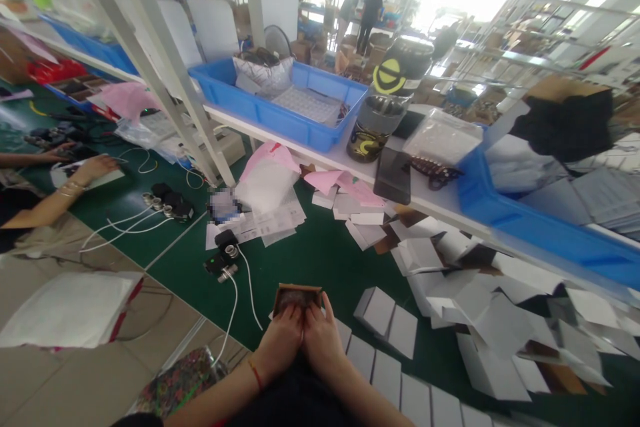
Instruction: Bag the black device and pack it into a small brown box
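A small open cardboard box [300,290] with a brown rim and a dark inside is held close to my body, at the near edge of the green table. My left hand [281,341] has its fingers bent into the box's opening. Beside it, my right hand [323,337] also reaches in, its thumb along the outside of the right wall. What lies under the fingertips is hidden. Left of the box lie black devices [223,257] with metal connectors and white cables. White boxes [387,317] stand to the right, and a row of them [385,373] runs along the near edge.
Open white cartons [500,320] pile up on the right. Papers [270,223] and pink bags [273,160] lie at the back. A shelf above holds a blue bin [280,117], a dark jar [373,130] and a phone [393,173]. A co-worker's hands [93,170] work at the left.
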`<state>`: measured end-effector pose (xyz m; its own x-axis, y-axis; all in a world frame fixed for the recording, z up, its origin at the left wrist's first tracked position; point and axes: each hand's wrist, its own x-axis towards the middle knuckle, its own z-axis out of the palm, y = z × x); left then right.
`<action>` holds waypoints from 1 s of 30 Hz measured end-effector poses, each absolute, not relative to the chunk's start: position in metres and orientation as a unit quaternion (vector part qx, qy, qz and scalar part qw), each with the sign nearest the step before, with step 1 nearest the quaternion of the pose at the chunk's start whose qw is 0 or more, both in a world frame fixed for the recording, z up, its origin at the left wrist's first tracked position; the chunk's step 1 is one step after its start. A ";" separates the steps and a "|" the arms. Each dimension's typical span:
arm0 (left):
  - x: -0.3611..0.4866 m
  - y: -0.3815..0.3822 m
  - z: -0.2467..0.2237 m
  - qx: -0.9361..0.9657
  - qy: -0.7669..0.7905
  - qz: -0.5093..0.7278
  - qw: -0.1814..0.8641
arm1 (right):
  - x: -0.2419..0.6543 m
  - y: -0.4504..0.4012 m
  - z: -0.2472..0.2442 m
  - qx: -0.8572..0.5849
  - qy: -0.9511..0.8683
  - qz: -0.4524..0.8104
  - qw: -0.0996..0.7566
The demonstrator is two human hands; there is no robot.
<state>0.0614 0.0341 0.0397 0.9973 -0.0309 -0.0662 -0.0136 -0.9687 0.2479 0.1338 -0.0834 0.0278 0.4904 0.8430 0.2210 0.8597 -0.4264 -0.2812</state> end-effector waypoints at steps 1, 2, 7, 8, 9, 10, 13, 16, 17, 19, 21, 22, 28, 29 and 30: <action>0.063 0.035 0.041 0.990 -0.008 -0.035 0.138 | 0.135 -0.082 0.027 -0.842 -0.506 -0.016 0.184; 0.062 0.038 0.044 0.987 -0.012 -0.031 0.158 | 0.136 -0.083 0.030 -0.839 -0.507 0.001 0.199; 0.037 0.067 0.071 0.952 0.012 0.126 0.279 | 0.156 -0.107 0.056 -0.804 -0.413 0.113 0.413; 0.030 0.074 0.075 0.941 0.059 0.173 0.287 | 0.163 -0.112 0.058 -0.802 -0.350 0.132 0.466; 0.024 0.079 0.078 0.926 0.109 0.210 0.293 | 0.171 -0.115 0.058 -0.798 -0.283 0.153 0.510; 0.020 0.083 0.078 0.912 0.149 0.233 0.302 | 0.180 -0.116 0.055 -0.785 -0.222 0.182 0.548; 0.017 0.086 0.070 0.895 0.162 0.225 0.350 | 0.200 -0.108 0.036 -0.713 -0.190 0.311 0.599; 0.021 0.079 0.054 0.909 0.098 0.197 0.355 | 0.207 -0.089 0.016 -0.655 -0.227 0.400 0.599; 0.023 0.077 0.047 0.916 0.072 0.197 0.343 | 0.207 -0.083 0.013 -0.656 -0.234 0.402 0.595; 0.027 0.072 0.035 0.928 0.023 0.209 0.308 | 0.205 -0.071 0.011 -0.676 -0.251 0.376 0.582; 0.030 0.069 0.026 0.934 -0.005 0.225 0.278 | 0.199 -0.066 0.017 -0.697 -0.274 0.340 0.569; 0.032 0.068 0.023 0.936 -0.009 0.227 0.270 | 0.194 -0.067 0.022 -0.704 -0.285 0.324 0.563; 0.038 0.067 0.044 0.934 0.010 0.188 0.305 | 0.157 -0.106 0.050 -0.770 -0.494 0.194 0.354; 0.038 0.068 0.052 0.930 0.012 0.166 0.328 | 0.153 -0.112 0.052 -0.776 -0.513 0.178 0.320; 0.038 0.069 0.060 0.926 0.014 0.140 0.351 | 0.151 -0.116 0.052 -0.781 -0.517 0.171 0.307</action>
<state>0.0376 0.0691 0.0604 0.9603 0.1238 0.2499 -0.0731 -0.7530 0.6539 0.1509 -0.1163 0.0518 0.4074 0.9119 0.0503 0.7025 -0.2778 -0.6552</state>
